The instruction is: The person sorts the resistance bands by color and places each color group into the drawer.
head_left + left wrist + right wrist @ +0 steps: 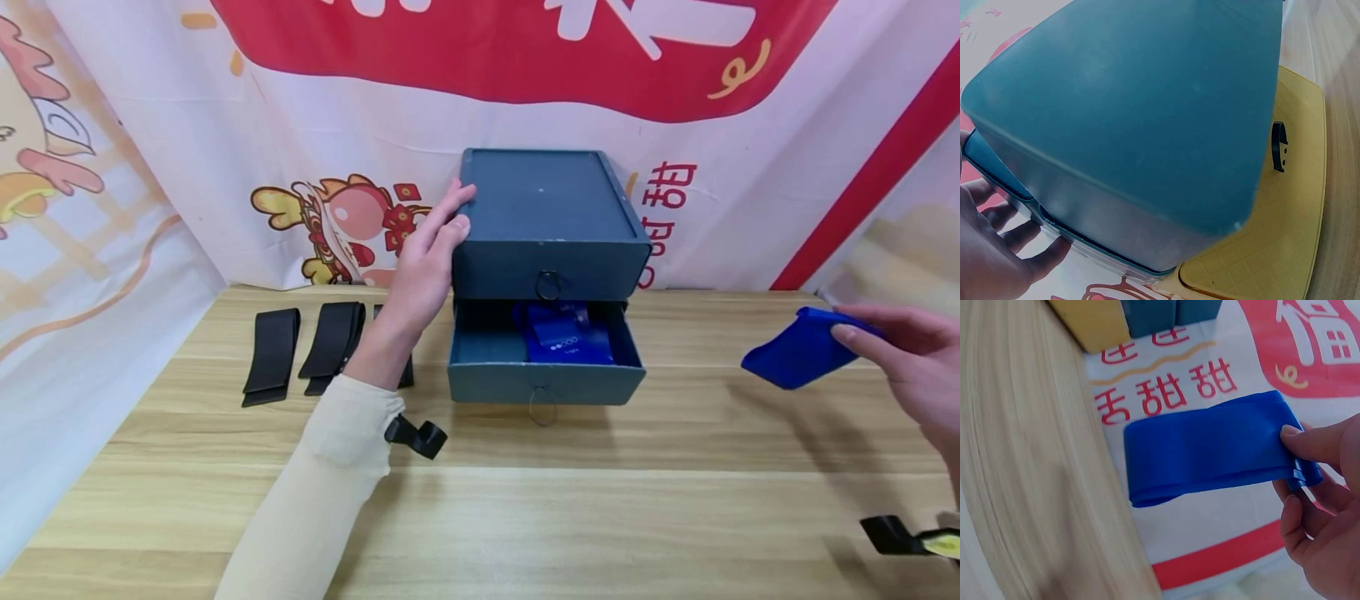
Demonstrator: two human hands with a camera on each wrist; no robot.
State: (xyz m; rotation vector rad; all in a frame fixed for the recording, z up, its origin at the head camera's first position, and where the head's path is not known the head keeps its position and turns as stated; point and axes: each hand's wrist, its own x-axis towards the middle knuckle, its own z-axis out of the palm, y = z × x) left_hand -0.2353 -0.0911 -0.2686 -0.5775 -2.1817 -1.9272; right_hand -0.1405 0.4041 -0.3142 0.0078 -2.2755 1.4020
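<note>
My right hand (918, 358) pinches one end of a folded blue resistance band (802, 350) between thumb and fingers, raised at the right side of the table. In the right wrist view the band (1204, 447) hangs out flat as a folded loop. My left hand (423, 271) rests along the left side of a dark teal drawer box (540, 200), fingers extended against its wall. The box's upper drawer is closed. Its lower drawer (517, 385) is pulled out, with blue bands (577, 346) lying inside, one printed with small dots.
Folded black bands (272, 354) lie left of the box, one partly hidden by my left forearm. Below the teal part, a yellow panel (1297, 206) with a black handle (1279, 147) shows in the left wrist view. A printed cloth (450, 117) hangs behind the table.
</note>
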